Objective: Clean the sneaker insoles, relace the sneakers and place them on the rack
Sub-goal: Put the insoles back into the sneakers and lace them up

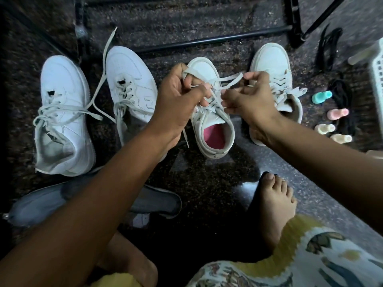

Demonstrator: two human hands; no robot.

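No readable text here: no brand, number or label could be made out on the white sneakers (204, 68), the lace (230, 78) pinched in the fingers (251, 76), or the small pastel items (322, 96) beyond them.

The person wears a loose pale garment (310, 259) of thin fabric printed with dark teal leaves and brown-and-yellow blossoms, crossed by a mustard-yellow ribbed band (298, 226). A plain yellow cloth edge (118, 279) shows at the bottom. The arms are bare from the left hand (178, 96) and right hand (248, 98) back to the frame edge, and the one foot (273, 206) in view is bare too.
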